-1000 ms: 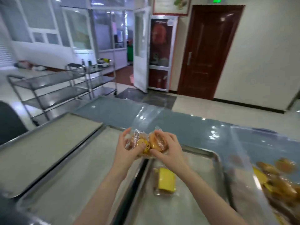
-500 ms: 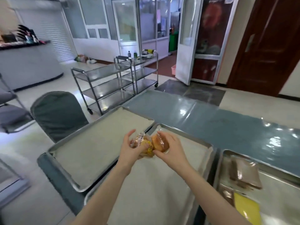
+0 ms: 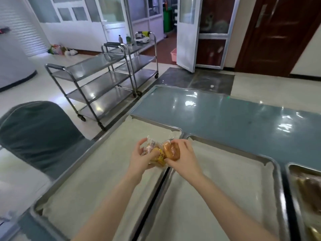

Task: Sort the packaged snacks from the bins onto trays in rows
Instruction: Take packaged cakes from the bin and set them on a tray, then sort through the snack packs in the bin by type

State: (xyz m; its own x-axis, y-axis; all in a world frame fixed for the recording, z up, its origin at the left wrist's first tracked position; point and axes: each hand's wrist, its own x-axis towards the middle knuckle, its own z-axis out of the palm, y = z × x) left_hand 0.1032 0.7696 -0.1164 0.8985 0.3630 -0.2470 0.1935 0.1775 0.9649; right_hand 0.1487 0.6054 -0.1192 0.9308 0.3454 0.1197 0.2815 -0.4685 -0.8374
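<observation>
Above two lined trays (image 3: 104, 171) on the blue tabletop (image 3: 225, 115), my left grip (image 3: 141, 159) clasps a yellow packet (image 3: 158, 154), my right grip (image 3: 185, 157) a wrapped bun (image 3: 171, 150); light, squashy, slick film, I'd cup each middle gently.

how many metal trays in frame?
3. Left tray at the table's left end; middle tray right beside it; right tray cut off at the frame's right edge, holding brown packets. Others may sit out of frame.
</observation>
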